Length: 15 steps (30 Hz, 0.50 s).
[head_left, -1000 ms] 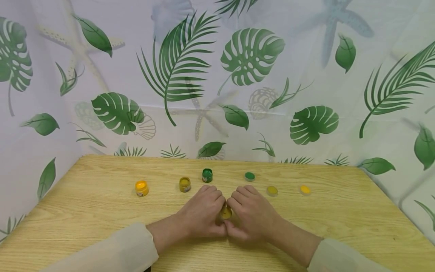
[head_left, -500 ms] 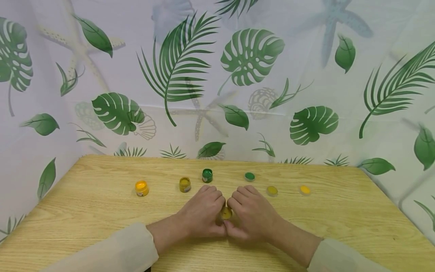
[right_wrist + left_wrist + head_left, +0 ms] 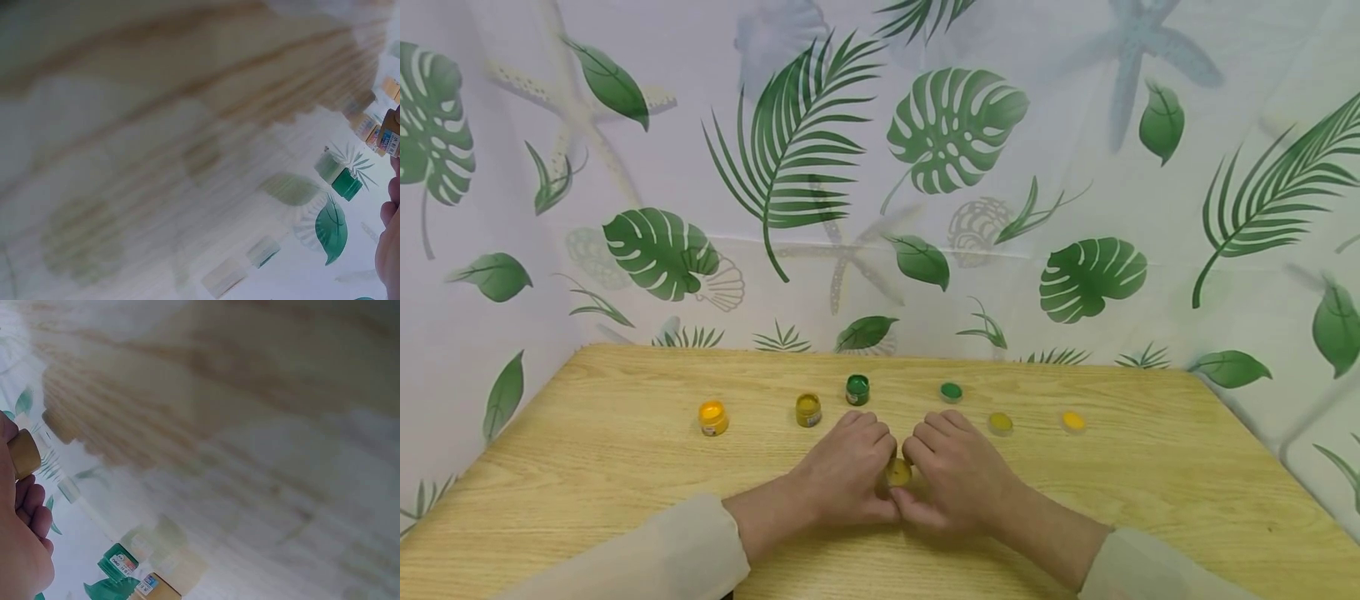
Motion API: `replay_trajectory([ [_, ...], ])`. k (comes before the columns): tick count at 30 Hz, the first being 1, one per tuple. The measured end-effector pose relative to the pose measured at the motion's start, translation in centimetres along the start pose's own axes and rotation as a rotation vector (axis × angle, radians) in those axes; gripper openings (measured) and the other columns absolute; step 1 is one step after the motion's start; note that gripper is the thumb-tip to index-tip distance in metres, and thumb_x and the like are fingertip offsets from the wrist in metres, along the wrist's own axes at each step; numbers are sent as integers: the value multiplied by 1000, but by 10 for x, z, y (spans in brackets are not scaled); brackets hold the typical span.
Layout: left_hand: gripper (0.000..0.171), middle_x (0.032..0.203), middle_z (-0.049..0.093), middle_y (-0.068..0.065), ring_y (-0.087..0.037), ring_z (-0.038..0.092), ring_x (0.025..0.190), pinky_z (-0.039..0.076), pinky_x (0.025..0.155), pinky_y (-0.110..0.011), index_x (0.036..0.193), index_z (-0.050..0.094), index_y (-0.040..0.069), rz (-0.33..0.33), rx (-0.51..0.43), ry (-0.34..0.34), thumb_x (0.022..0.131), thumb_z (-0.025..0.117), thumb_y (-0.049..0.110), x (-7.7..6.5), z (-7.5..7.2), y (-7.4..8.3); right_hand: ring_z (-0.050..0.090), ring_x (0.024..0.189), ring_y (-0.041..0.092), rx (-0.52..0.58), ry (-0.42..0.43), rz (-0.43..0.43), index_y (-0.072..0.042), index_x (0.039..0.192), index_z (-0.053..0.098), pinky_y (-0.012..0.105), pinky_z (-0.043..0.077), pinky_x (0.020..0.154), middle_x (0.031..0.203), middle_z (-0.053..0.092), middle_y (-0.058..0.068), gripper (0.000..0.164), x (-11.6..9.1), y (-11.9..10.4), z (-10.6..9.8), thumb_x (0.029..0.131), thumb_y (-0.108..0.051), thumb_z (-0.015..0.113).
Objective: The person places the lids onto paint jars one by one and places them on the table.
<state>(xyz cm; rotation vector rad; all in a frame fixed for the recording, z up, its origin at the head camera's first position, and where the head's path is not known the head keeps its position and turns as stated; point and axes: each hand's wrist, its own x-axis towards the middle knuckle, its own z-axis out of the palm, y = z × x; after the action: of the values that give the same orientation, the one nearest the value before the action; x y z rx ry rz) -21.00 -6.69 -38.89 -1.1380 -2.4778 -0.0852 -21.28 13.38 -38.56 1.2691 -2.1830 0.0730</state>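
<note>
Between my two hands, in the lower middle of the head view, is a small ochre-brown paint jar [image 3: 898, 473]. My left hand [image 3: 850, 471] grips it from the left and my right hand [image 3: 955, 475] from the right, with the thumbs meeting at its near side. Curled fingers cover most of its sides. In the left wrist view the brown paint jar [image 3: 25, 454] shows beside the left hand [image 3: 25, 531]. The right wrist view shows a printed label on the jar [image 3: 390, 134], next to the right hand's fingers [image 3: 394, 190].
Beyond my hands stand uncapped paint jars: orange-yellow [image 3: 712, 418], olive [image 3: 808, 410] and green [image 3: 857, 390]. To the right lie a green lid [image 3: 951, 392], an olive lid [image 3: 1000, 423] and a yellow lid [image 3: 1073, 422]. A leaf-printed cloth [image 3: 842, 167] hangs behind the wooden table [image 3: 1150, 500].
</note>
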Motion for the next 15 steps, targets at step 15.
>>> replay_trajectory([
  [15, 39, 70, 44, 10, -10, 37, 70, 39, 79, -27, 73, 53, 19, -15, -15, -6, 75, 69, 55, 0, -1, 0, 48, 75, 16, 19, -7, 0, -14, 85, 62, 34, 42, 80, 78, 55, -4, 31, 0, 1, 0, 79, -43, 59],
])
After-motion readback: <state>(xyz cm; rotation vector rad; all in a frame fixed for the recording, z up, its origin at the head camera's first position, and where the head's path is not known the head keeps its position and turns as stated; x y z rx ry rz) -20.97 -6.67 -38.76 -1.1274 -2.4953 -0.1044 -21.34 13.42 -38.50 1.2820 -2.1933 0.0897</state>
